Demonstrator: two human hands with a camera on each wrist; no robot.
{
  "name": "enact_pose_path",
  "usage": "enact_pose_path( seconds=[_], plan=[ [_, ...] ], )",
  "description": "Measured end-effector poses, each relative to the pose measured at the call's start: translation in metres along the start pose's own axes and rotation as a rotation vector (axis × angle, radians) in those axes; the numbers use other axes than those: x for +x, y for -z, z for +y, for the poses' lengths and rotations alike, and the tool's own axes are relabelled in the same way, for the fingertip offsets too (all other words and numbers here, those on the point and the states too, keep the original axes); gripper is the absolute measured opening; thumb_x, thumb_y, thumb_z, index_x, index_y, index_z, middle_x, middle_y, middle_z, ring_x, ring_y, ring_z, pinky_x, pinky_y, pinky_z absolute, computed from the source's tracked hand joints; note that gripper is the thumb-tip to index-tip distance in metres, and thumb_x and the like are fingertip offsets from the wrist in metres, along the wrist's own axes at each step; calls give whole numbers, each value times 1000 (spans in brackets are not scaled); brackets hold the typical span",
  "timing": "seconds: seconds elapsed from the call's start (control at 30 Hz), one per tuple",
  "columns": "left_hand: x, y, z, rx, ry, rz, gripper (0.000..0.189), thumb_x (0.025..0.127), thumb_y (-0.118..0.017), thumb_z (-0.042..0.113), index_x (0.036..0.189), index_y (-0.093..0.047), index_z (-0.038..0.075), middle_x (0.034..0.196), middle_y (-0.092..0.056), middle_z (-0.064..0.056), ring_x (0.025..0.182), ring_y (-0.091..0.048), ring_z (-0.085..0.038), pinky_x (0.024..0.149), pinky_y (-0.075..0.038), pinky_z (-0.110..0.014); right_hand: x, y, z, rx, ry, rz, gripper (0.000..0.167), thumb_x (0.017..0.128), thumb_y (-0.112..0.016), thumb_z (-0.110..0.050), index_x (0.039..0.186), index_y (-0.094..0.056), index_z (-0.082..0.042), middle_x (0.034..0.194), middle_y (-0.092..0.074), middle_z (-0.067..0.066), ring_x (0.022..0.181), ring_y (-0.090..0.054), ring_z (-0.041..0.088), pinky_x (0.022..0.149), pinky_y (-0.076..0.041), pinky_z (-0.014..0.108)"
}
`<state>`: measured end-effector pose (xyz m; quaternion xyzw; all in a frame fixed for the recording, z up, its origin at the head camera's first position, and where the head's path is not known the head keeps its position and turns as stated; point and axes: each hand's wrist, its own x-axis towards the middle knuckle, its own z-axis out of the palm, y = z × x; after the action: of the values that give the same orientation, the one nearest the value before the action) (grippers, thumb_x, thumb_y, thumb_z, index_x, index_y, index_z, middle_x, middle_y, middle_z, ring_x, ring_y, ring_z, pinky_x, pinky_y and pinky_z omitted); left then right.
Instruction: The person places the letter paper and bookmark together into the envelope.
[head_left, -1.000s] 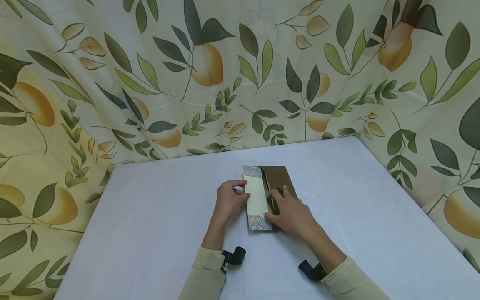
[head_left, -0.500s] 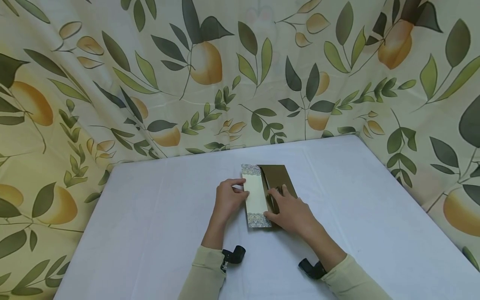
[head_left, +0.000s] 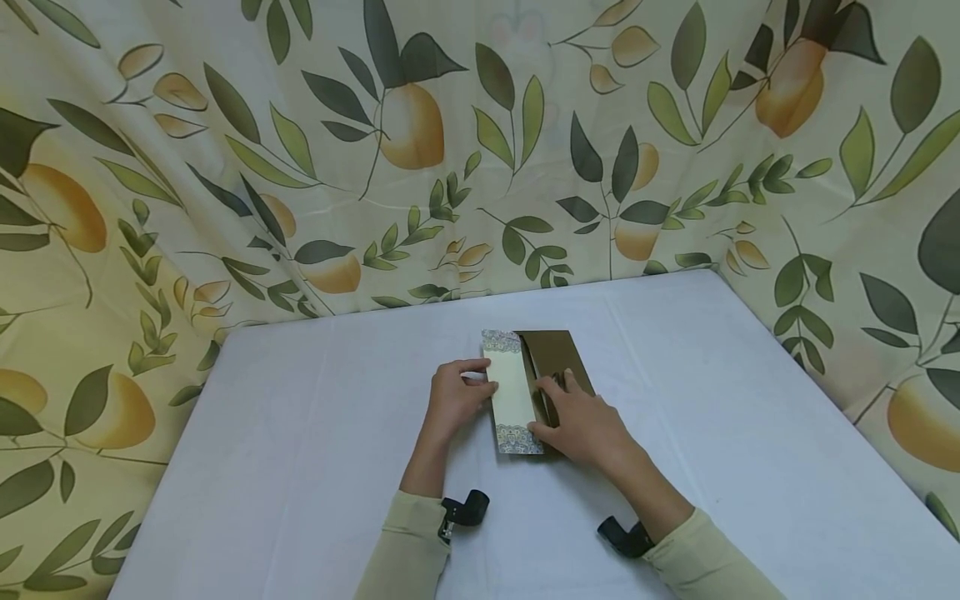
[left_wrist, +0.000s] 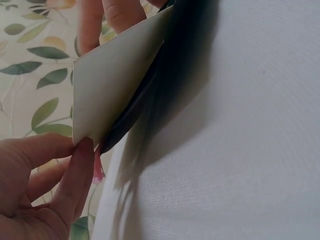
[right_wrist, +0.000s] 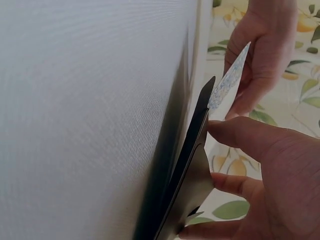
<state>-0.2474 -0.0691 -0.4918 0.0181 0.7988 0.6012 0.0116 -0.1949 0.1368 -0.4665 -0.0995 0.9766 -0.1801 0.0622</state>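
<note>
A cream card [head_left: 512, 387] with grey-blue lace-like bands at both ends stands partly out of a brown paper sleeve [head_left: 550, 346]. My left hand [head_left: 456, 392] pinches the card's left edge between thumb and fingers, as the left wrist view also shows up close, with the card's plain back [left_wrist: 112, 82] facing that camera. My right hand [head_left: 588, 423] holds the sleeve, its fingers bent on the brown face and its thumb at the edge beside the card. A dark gap runs along the sleeve's mouth. Something small and pink [left_wrist: 98, 169] hangs behind the left fingertips.
A white cloth [head_left: 315, 467] covers the table. Behind it hangs a curtain [head_left: 450, 208] printed with fruit and leaves. Each wrist wears a black camera, such as the left one [head_left: 468, 508].
The camera view shifts very slightly. Both hands keep their places on the card and the sleeve, and the card stands out by about the same amount.
</note>
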Motion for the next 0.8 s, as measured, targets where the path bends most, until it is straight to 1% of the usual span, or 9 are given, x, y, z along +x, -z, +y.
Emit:
enact_pose_path(
  seconds=[0.1, 0.3, 0.5, 0.67, 0.8],
  plan=[
    [0, 1, -1, -4, 23, -5, 34, 85, -81, -1, 119, -76, -1, 112, -73, -13, 83, -74, -20, 63, -58, -30, -1, 0, 0, 5, 6, 1, 59, 92, -76, -40, 143, -55, -18, 152, -36, 40, 102, -61, 65, 70, -54, 66],
    [1, 3, -3, -32, 76, -27, 35, 85, -80, 1, 120, -75, -1, 111, -74, -14, 89, -75, -23, 72, -58, -32, -1, 0, 1, 28, 12, -3, 56, 95, -73, -40, 143, -55, -18, 152, -35, 40, 102, -61, 64, 72, -54, 67],
    [0, 0, -4, -71, 90, -40, 35, 85, -79, 0, 120, -74, -4, 110, -74, -16, 91, -75, -25, 76, -58, -33, 0, 0, 2, 20, 14, -14, 56, 97, -71, -40, 145, -53, -17, 153, -34, 41, 103, -60, 65, 75, -53, 68],
    [0, -6, -3, -44, 64, -64, 37, 84, -80, -1, 121, -73, -4, 110, -74, -15, 86, -75, -23, 73, -57, -31, 0, 0, 1, 16, 4, -8, 59, 97, -72, -37, 147, -52, -16, 153, -34, 41, 107, -59, 65, 80, -52, 70],
    [-1, -8, -1, -19, 38, -52, 37, 83, -81, -4, 120, -74, -3, 109, -74, -14, 83, -74, -21, 69, -57, -30, -1, 0, 1, 11, 7, -5, 59, 96, -72, -37, 147, -52, -15, 152, -34, 41, 107, -59, 65, 79, -52, 70]
  ],
)
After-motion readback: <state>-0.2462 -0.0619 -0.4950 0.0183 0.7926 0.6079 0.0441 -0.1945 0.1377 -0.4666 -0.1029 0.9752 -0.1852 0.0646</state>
